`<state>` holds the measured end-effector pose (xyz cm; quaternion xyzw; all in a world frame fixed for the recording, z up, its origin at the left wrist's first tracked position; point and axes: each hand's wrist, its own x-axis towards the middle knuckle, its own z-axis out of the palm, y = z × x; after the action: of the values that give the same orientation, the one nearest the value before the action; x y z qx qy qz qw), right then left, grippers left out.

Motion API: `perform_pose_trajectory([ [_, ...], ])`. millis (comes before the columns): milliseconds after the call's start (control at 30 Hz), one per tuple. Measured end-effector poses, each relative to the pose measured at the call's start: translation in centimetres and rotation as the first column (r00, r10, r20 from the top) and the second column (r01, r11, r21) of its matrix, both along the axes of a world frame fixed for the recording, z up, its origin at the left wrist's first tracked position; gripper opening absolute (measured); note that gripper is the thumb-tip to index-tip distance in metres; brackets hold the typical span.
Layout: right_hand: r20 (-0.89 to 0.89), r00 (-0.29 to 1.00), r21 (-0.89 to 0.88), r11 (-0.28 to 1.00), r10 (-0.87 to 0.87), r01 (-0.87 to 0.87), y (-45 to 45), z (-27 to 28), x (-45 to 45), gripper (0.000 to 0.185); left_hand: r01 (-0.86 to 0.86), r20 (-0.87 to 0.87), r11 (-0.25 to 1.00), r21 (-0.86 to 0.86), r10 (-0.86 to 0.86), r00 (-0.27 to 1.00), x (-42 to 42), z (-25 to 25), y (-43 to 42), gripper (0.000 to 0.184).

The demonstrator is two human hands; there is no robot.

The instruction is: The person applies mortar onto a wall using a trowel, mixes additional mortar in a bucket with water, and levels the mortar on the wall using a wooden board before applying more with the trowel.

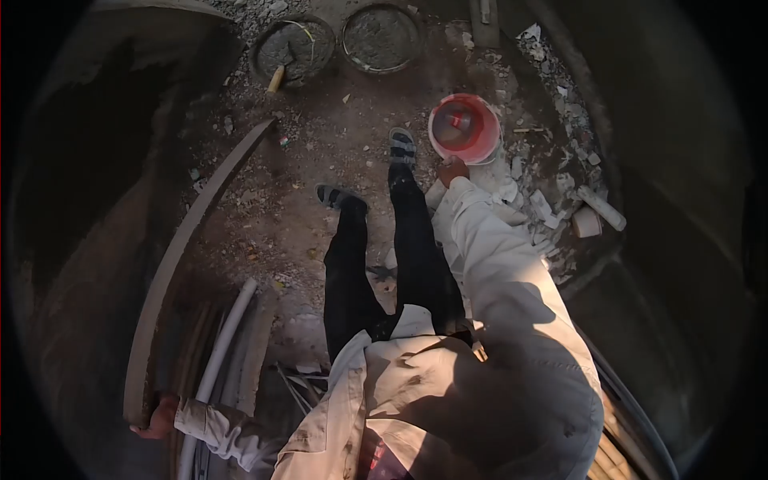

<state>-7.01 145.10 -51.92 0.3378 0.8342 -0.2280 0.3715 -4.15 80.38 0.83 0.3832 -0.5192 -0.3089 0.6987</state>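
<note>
My left hand (160,418) is closed around the near end of a long, flat straightedge board (186,228). The board stretches forward along my left side and looks bowed in this wide lens. At the near rim of a red and pink bucket (486,138), my right hand (453,170) is closed and seems to grip the edge; its fingertips are hidden. Inside the bucket are liquid and a small red object I cannot make out.
Two round tubs of grey mortar, left (257,62) and right (345,42), stand ahead; a yellow-handled tool (276,79) rests in the left one. Broken rubble (564,104) lines the right side. A pale pipe (224,344) and several poles lie beside me.
</note>
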Motion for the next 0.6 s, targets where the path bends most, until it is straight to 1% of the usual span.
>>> perform_pose_trajectory([
  [33, 0.031, 1.000, -0.017, 1.000, -0.003, 0.003, 2.0, -2.4, -0.8, 0.044, -0.036, 0.078, 0.999, -0.034, 0.038, 0.996, 1.4, 0.2, -1.8, 0.032],
  [100, -0.060, 0.973, -0.051, 0.974, -0.222, 0.219, 5.7, -8.5, -0.9, 0.047, -0.048, 0.236, 0.997, -0.066, 0.062, 0.970, 2.6, 0.3, -3.1, 0.032],
  [167, -0.185, 0.976, 0.069, 0.989, -0.117, 0.131, 9.3, -16.5, 0.0, 0.044, -0.044, 0.370, 0.997, -0.063, 0.064, 0.927, 3.0, 0.1, -3.1, 0.032],
  [200, -0.155, 0.928, -0.044, 0.941, -0.339, 0.337, 11.9, -22.0, 0.6, 0.047, -0.037, 0.424, 0.997, -0.066, 0.062, 0.903, 2.9, -0.2, -2.9, 0.032],
  [233, -0.119, 0.851, -0.127, 0.857, -0.512, 0.499, 12.4, -24.1, 0.4, 0.046, -0.031, 0.471, 0.998, -0.063, 0.057, 0.880, 2.7, -0.6, -2.7, 0.032],
  [267, -0.076, 0.740, -0.188, 0.739, -0.668, 0.647, 12.9, -25.9, 0.2, 0.045, -0.023, 0.508, 0.998, -0.063, 0.052, 0.860, 2.3, -1.0, -2.5, 0.032],
  [300, -0.043, 0.630, -0.225, 0.622, -0.775, 0.750, 12.4, -24.6, -2.2, 0.041, -0.019, 0.541, 0.998, -0.061, 0.049, 0.840, 1.9, -1.5, -2.2, 0.032],
  [400, 0.032, 0.554, -0.280, 0.524, -0.832, 0.804, 14.8, -30.1, -2.8, 0.041, -0.003, 0.602, 0.998, -0.059, 0.038, 0.798, 0.7, -3.0, -1.3, 0.032],
  [500, 0.082, 0.322, -0.385, 0.268, -0.943, 0.883, 15.0, -32.8, -4.0, 0.035, 0.013, 0.638, 0.998, -0.056, 0.026, 0.769, -0.3, -3.8, -0.8, 0.033],
  [567, 0.061, 0.302, -0.457, 0.242, -0.951, 0.856, 15.6, -35.4, -3.7, 0.031, 0.018, 0.652, 0.999, -0.049, 0.018, 0.758, -0.5, -3.7, -0.5, 0.033],
  [600, 0.048, 0.290, -0.490, 0.230, -0.956, 0.841, 15.5, -35.7, -3.7, 0.030, 0.022, 0.658, 0.999, -0.040, 0.010, 0.753, -0.4, -3.7, -0.4, 0.033],
])
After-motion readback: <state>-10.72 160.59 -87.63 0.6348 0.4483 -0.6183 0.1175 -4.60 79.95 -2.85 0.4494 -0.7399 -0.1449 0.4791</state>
